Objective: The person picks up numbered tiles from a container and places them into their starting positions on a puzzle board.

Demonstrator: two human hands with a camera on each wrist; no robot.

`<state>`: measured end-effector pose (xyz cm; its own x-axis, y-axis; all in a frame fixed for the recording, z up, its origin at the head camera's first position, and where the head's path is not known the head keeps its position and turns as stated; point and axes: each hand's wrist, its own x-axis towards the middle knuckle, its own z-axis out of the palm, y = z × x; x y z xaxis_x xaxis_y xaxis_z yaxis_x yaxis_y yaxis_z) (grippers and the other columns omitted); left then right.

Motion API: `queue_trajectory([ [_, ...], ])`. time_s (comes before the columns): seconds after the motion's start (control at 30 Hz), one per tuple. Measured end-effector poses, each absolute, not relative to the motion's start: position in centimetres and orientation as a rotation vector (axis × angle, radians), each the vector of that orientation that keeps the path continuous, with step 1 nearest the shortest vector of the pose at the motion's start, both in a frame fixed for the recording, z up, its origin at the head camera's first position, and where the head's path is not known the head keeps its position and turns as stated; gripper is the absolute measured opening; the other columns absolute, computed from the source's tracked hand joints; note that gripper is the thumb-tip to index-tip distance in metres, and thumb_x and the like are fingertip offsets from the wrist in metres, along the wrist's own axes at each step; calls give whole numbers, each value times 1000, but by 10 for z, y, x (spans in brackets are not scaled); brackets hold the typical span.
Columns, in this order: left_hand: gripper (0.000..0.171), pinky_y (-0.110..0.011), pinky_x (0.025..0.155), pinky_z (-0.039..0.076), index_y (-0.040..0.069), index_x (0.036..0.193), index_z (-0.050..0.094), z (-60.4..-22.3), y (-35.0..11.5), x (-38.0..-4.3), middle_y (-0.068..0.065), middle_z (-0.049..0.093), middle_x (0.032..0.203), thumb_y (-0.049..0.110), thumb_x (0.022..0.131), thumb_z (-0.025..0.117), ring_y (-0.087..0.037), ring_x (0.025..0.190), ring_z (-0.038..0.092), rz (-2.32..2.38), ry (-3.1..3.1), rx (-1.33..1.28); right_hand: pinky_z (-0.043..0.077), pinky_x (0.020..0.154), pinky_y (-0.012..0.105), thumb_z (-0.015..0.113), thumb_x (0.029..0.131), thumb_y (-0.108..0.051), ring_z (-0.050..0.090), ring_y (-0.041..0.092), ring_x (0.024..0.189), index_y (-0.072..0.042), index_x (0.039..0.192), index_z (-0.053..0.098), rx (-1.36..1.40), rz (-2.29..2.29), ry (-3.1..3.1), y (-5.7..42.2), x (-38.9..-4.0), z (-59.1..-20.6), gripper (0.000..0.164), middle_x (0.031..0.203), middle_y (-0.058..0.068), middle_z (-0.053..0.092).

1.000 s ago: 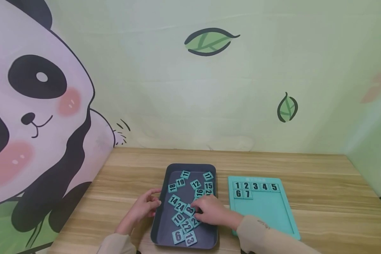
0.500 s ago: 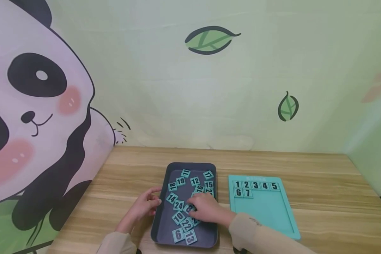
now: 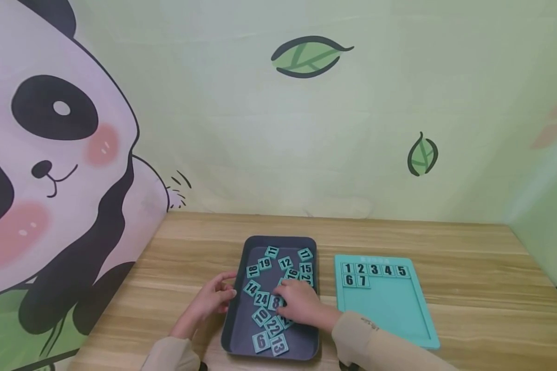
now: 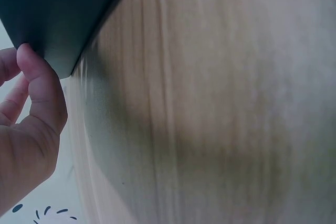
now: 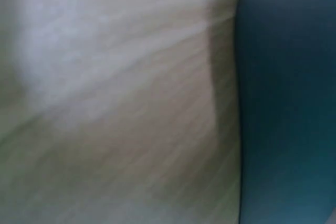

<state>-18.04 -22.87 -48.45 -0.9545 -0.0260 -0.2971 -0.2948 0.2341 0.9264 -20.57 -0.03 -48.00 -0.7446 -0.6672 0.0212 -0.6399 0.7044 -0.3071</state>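
Note:
In the head view, a dark rectangular tray (image 3: 241,340) holds several loose teal number tiles. My right hand (image 3: 301,302) reaches over its right side, index finger and thumb at opposite edges of the number 8 tile (image 3: 275,302). Part of that tile is hidden under the hand. The number 24 tile (image 3: 261,298) lies just left of it. My left hand (image 3: 213,296) rests against the tray's left wall, thumb tip on the outside. The left wrist view shows the thumb (image 4: 44,85) touching the dark tray wall (image 4: 63,19). The right wrist view shows the tray's outer wall (image 5: 289,103), without the hand.
Right of the tray lies a teal board (image 3: 382,309) with a raised rim. Tiles 1 to 5 fill its top row, and tiles 6 (image 3: 349,280) and 7 (image 3: 363,281) start the second. A wooden table (image 3: 204,226) carries everything, against a printed wall cloth (image 3: 213,129).
My right hand has shifted slightly left, and the number 8 tile has turned more upright. Tiles 14 and 24 slid a little left and away. My left hand stays at the tray.

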Motion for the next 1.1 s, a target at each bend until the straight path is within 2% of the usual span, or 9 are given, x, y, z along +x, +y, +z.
queue_trajectory([
  [0.17, 45, -26, 54, 44, 7, 125, 45, -485, -229, -181, -8, 47, 85, 0, 82, 52, -17, 69, 50, 1790, 2289, -299, 45, 79, 33, 64, 75, -33, 56, 15, 90, -16, 105, 64, -1084, -425, 2808, 1, -207, -479, 35, 98, 1, 61],
  [0.33, 45, -25, 53, 44, 6, 125, 44, -486, -228, -181, -7, 46, 83, 0, 82, 52, -16, 66, 49, 1798, 2293, -287, 44, 73, 29, 65, 73, -31, 53, 10, 80, -17, 104, 64, -1115, -368, 2799, 3, -208, -478, 34, 90, -2, 58],
  [0.6, 44, -25, 53, 43, 6, 125, 45, -486, -229, -181, -7, 46, 84, 0, 82, 52, -16, 67, 49, 1795, 2299, -293, 44, 81, 35, 65, 72, -26, 55, 14, 90, -15, 102, 65, -1117, -488, 2762, 9, -208, -472, 32, 95, -2, 60],
  [0.7, 44, -26, 53, 43, 8, 125, 46, -486, -228, -181, -8, 46, 84, 0, 82, 52, -17, 67, 49, 1786, 2305, -318, 44, 82, 33, 65, 70, -24, 56, 13, 91, -13, 99, 65, -1116, -589, 2760, 14, -209, -466, 31, 95, -3, 61],
  [0.93, 43, -26, 53, 43, 8, 125, 46, -485, -227, -180, -8, 46, 84, 0, 82, 51, -17, 67, 48, 1775, 2311, -327, 43, 65, 20, 66, 69, -16, 50, 8, 76, -12, 99, 62, -1007, -856, 2694, 36, -209, -455, 30, 83, -6, 56],
  [1.1, 43, -25, 53, 43, 7, 125, 46, -485, -227, -180, -7, 46, 84, 0, 82, 52, -17, 68, 48, 1783, 2310, -320, 46, 72, 23, 65, 67, -16, 53, 10, 83, -13, 94, 62, -998, -861, 2715, 54, -211, -451, 27, 89, -6, 56],
])
